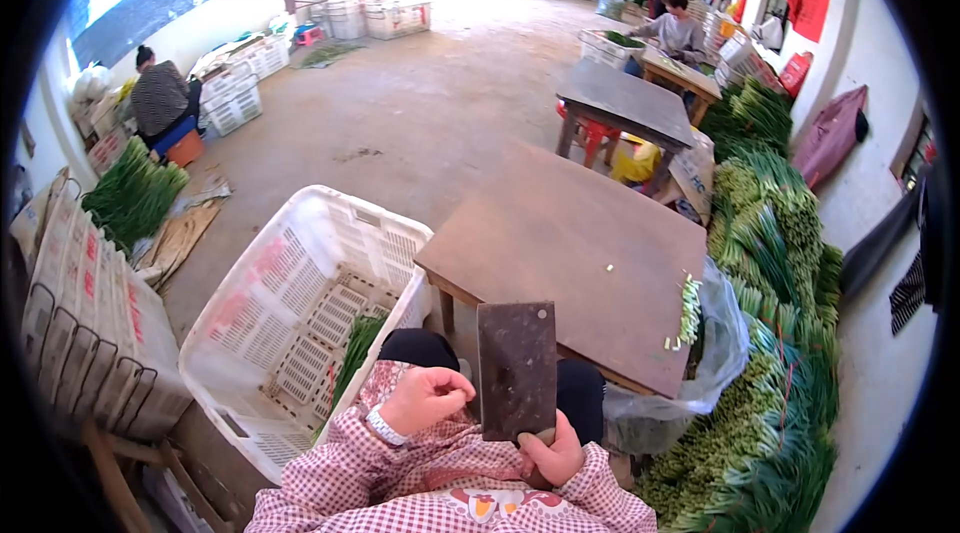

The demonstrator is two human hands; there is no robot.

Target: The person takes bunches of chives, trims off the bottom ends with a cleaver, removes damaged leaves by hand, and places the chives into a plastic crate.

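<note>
My right hand point(555, 453) is wrapped round the handle of a cleaver, low in front of my body. The cleaver point(517, 368) stands upright, its dark rectangular blade pointing away from me, with a small hole in the far corner. Just left of the blade is my left hand point(430, 400), fingers curled and pinched together with nothing visible in them. It wears a white band at the wrist. Beyond the blade stands a brown wooden table point(560, 253), with pale green cut stem ends point(689, 311) along its right edge.
At my left stands a large white plastic crate point(300, 203) holding a green bunch point(358, 358). Bundled green stalks point(765, 353) are piled along the right wall, beside a clear plastic bag point(725, 333). Stacked crates point(100, 323) rise far left. Other people sit working farther off.
</note>
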